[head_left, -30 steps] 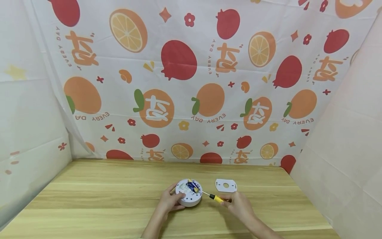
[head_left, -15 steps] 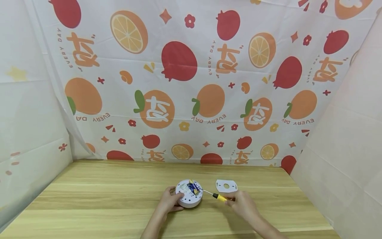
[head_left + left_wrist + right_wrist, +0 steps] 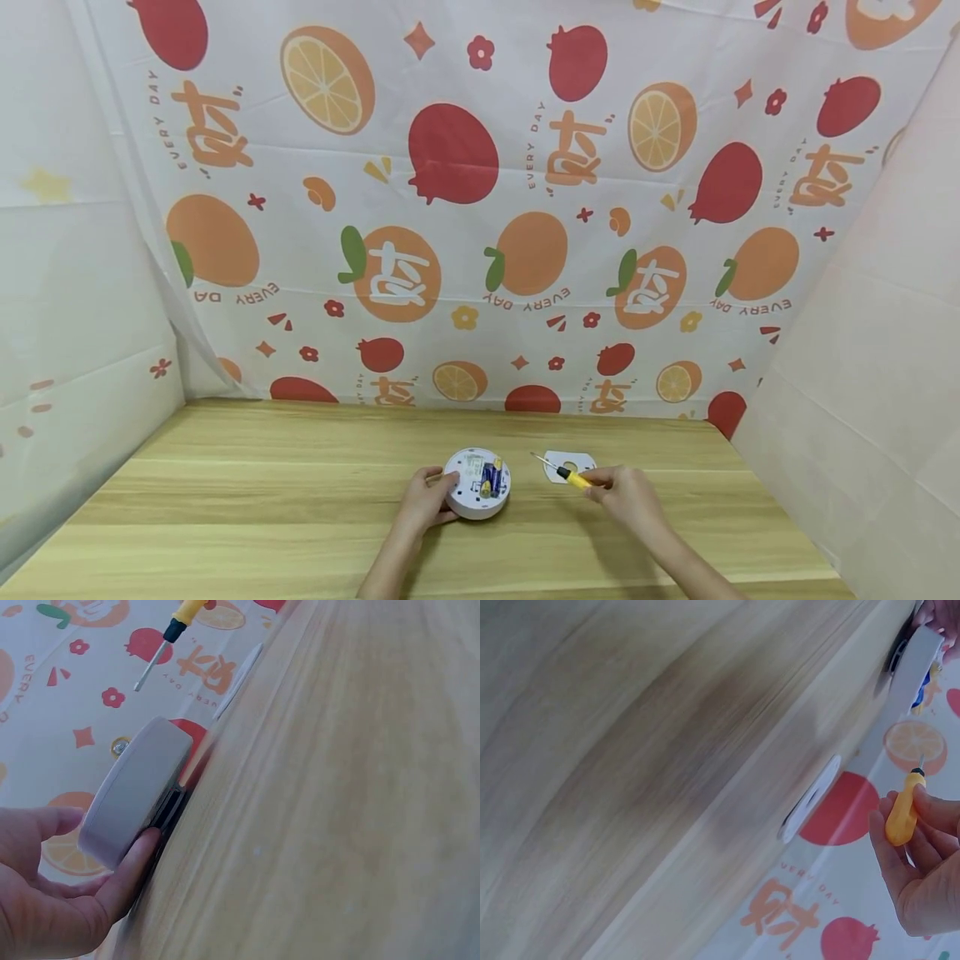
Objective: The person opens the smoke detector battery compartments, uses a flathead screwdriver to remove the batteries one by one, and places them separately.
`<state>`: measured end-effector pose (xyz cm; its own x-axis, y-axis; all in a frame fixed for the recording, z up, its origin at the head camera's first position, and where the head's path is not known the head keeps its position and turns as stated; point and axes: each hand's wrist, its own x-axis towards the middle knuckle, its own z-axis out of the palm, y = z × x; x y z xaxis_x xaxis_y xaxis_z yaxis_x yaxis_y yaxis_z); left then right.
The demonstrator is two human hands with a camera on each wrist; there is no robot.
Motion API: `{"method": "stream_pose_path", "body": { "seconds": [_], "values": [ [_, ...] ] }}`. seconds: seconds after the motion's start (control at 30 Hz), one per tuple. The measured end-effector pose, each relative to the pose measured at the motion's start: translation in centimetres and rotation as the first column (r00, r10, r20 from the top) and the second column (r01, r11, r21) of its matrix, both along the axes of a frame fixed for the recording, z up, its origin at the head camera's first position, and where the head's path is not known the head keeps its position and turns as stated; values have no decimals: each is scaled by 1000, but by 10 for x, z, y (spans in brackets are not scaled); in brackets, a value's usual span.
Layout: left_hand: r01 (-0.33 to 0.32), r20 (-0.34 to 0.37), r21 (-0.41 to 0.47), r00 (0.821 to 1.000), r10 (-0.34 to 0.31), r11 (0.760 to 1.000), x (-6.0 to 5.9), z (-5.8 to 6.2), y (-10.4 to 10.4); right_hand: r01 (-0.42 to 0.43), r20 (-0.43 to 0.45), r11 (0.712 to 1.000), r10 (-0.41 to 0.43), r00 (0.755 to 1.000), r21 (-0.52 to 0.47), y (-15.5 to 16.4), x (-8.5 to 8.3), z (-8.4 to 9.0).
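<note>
My left hand (image 3: pixel 422 502) holds a round white battery-powered device (image 3: pixel 471 482), perhaps a smoke alarm, by its left edge, thumb on top and fingers beneath. Blue-and-yellow batteries (image 3: pixel 492 477) lie in its upward-facing side. In the left wrist view the device (image 3: pixel 139 787) is seen edge-on, tilted above the wooden table. To the right, my right hand (image 3: pixel 626 496) grips a small screwdriver (image 3: pixel 574 478) by its yellow handle. Its metal tip points left toward the device, apart from it. The right wrist view shows fingers and thumb round the screwdriver handle (image 3: pixel 905 810).
A flat white mounting plate (image 3: pixel 581 457) with a central hole lies on the table behind the screwdriver. The wooden table (image 3: pixel 300 492) ends at a fruit-printed cloth (image 3: pixel 465 275) at the back. Pale cloth walls stand at left and right.
The screwdriver tip has left the device's edge and moved right and up, with my right hand. The device has turned clockwise in my left hand, so its batteries point another way.
</note>
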<state>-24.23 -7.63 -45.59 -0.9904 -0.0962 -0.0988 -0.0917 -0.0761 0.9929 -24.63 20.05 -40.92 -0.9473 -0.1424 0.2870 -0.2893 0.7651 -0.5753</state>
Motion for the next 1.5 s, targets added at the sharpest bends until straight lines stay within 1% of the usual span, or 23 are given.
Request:
{"method": "stream_pose_path", "body": {
  "seconds": [0.1,0.23,0.37,0.43,0.6,0.7,0.87,1.0,1.1,1.3,1.37,1.5],
  "values": [
    [2,6,17,1000,-2,1000,0,0,1,24,0,1000,-24,1000,0,4,-3,-1],
    [23,17,38,1000,-24,999,0,0,2,50,-5,999,-50,999,7,10,-8,-2],
    [33,12,46,999,-34,998,1,0,2,70,-21,997,-69,997,22,16,-12,-3],
    [28,9,47,1000,-28,999,1,-1,1,83,-17,996,-82,996,24,20,-14,-3],
    [2,11,13,1000,-2,1000,1,-1,-1,104,-10,994,-104,995,18,31,-20,-5],
    [-7,13,-4,1000,7,1000,1,0,-1,120,-14,992,-119,993,32,38,-23,-6],
    [-2,-6,16,1000,2,1000,0,0,-2,153,-28,986,-151,988,68,50,-28,-6],
    [-11,-14,18,1000,11,1000,-1,0,-2,184,-30,979,-182,983,88,57,-30,-6],
    [-28,-19,19,999,29,999,-1,0,-2,204,-22,974,-203,979,96,62,-33,-7],
    [-69,-36,31,997,70,997,-1,0,-3,218,-23,968,-217,976,121,69,-38,-8],
    [-68,-31,30,997,69,997,-2,0,-3,228,-25,965,-227,974,132,71,-41,-9],
    [-48,-15,26,999,49,998,-2,2,-3,247,-32,959,-245,969,137,75,-45,-12]
  ]
}}
